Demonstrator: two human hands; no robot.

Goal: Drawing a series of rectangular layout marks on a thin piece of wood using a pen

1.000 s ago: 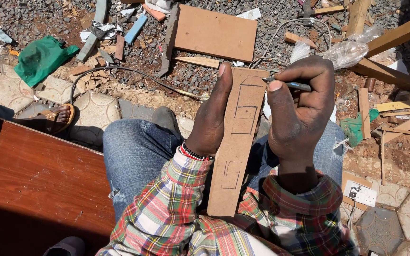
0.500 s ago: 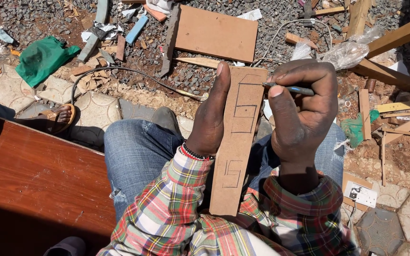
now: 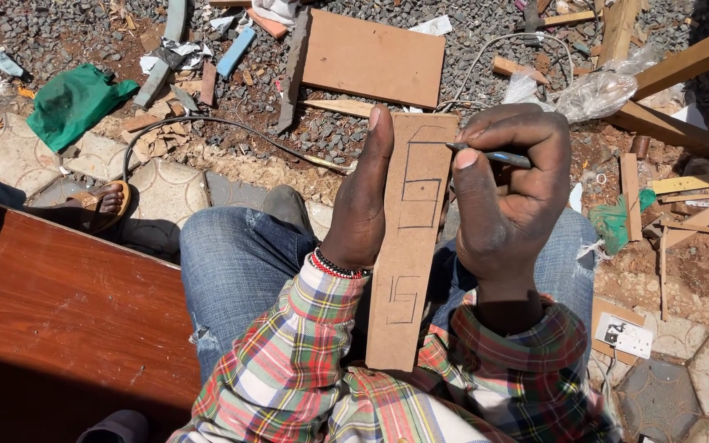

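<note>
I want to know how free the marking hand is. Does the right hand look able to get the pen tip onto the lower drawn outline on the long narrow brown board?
Probably yes: the right hand holds the pen at the long narrow brown board's top, and the lower outline lies uncovered, the left hand gripping only the edge.

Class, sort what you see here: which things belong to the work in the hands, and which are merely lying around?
In use:
- long narrow brown board with pencilled outlines, steadied by the left hand
- slim blue pen in the right hand

Lying about:
- green plastic bag
- large flat brown panel on the gravel
- reddish wooden tabletop
- crumpled clear plastic
</note>
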